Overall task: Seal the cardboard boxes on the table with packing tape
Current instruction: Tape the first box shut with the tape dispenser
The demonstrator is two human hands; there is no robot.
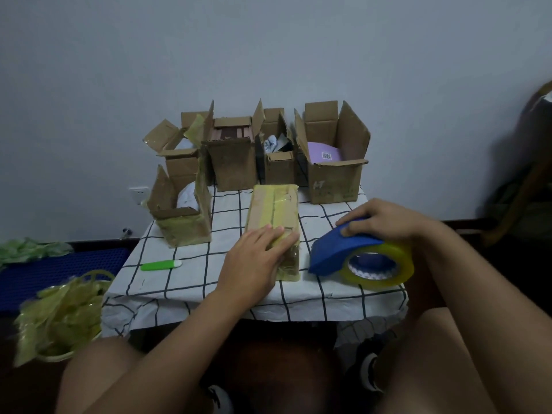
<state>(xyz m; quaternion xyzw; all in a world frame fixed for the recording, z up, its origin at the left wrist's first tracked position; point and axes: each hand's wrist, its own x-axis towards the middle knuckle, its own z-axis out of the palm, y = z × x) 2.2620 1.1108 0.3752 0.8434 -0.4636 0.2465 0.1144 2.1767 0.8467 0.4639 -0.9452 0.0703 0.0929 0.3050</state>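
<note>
A closed, long cardboard box (276, 210) lies in the middle of the table, its top covered with yellowish tape. My left hand (255, 261) rests flat on its near end, fingers straight. My right hand (379, 221) grips the blue tape dispenser (340, 249) from above; its yellow tape roll (385, 264) sits just right of the box at the table's front. Several open boxes stand behind: one at the left (182, 222), a row at the back (233, 162), and a larger one with a purple item (334, 174).
A green utility knife (161, 265) lies on the checked tablecloth (209, 279) at the front left. A basket of crumpled used tape (62, 318) sits on the floor to the left, by a blue mat (53, 270). A chair stands at the right.
</note>
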